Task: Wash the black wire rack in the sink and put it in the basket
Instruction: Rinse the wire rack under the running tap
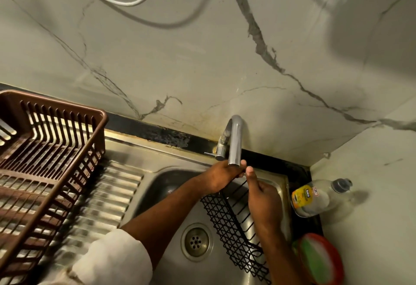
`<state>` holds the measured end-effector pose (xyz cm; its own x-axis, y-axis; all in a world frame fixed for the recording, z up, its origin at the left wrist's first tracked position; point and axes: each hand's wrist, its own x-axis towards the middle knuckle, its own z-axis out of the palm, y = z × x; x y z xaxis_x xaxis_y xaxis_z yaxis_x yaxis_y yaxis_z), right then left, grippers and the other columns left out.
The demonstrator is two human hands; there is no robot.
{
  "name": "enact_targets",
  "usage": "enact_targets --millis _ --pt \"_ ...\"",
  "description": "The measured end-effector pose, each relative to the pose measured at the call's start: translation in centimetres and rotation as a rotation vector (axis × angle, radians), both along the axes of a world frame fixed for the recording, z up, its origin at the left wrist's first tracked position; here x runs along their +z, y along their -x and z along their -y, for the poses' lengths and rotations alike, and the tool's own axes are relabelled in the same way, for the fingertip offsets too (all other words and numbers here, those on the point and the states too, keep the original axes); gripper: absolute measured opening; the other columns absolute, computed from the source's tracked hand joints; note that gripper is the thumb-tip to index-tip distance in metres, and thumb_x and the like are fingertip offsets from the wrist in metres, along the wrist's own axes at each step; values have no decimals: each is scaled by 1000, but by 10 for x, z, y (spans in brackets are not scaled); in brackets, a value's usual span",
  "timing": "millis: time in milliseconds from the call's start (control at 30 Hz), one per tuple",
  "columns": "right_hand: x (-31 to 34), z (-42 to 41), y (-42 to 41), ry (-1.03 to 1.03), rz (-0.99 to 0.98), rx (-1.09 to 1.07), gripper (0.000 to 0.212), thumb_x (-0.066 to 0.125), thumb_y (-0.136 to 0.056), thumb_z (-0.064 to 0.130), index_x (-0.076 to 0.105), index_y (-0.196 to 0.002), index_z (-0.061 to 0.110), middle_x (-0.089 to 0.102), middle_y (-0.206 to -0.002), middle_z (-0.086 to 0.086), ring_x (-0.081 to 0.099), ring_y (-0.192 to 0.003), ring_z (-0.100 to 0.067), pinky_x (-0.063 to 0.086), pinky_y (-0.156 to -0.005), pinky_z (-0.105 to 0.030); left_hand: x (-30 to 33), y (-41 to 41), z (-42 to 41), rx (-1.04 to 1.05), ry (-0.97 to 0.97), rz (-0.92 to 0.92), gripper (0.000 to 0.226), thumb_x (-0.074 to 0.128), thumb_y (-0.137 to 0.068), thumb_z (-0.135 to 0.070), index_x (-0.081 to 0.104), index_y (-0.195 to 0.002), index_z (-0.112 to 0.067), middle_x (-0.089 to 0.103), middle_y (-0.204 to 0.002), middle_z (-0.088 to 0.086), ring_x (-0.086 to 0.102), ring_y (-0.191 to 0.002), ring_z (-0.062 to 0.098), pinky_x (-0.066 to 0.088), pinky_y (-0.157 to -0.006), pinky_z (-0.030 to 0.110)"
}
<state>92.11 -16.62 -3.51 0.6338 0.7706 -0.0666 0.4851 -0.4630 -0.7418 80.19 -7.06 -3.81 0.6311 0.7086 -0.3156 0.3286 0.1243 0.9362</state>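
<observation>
Both hands up at the curved chrome tap (234,140): left hand (221,177) gripping the black diamond-mesh wire rack (231,224) in the steel sink (171,262), right hand (262,196) with fingers curled, its hold unclear

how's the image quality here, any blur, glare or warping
Head view: motion blur smears the brown basket and the ribbed drainboard; wide-angle warping bends the wall lines and counter edge; dim warm light, with soft glare on the tap; the black wire rack and both hands stay fairly sharp.
</observation>
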Motion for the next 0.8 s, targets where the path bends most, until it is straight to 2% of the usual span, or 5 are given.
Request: enact_targets --millis 167,267,367,500,800 --pt "-1 6 1 -48 -56 -38 72 43 -84 78 51 -39 24 41 -36 4 45 -47 -20 33 -55 -30 -14 19 -7 -67 109 -74 41 36 -111 -30 56 -139 -8 62 -112 -3 56 -90 -14 45 -83 8" --pt "-7 8 0 -61 -89 -89 76 44 -82 81 46 -41 17 40 -38 2 44 -47 -20 33 -55 -33 -22 23 -12 -64 143 -85 42 40 -109 -37 55 -140 -14 64 -116 -7 58 -104 -1 43 -92 21" --pt "-8 5 3 -35 -58 -54 79 40 -86 79 49 -44 13 47 -41 1 49 -48 -21 35 -55 -31 -8 10 -7 -87 97 -51 52 40 -106 -51 56 -140 -15 61 -135 5 57 -112 8 41 -85 14" --pt "-3 2 1 -22 -50 -57 87 37 -81 82 63 -57 2 57 -49 -8 53 -49 -26 37 -54 -31 -2 -10 0 -139 72 -9 70 34 -88 -84 58 -138 -42 54 -148 -3 46 -138 16 36 -110 34" --pt "13 9 -6 -66 -27 -51 85 35 -77 93 41 -42 16 42 -41 1 44 -46 -22 36 -53 -37 -24 19 5 79 80 19 59 42 -100 -62 51 -144 -24 54 -142 1 50 -129 17 39 -115 42"
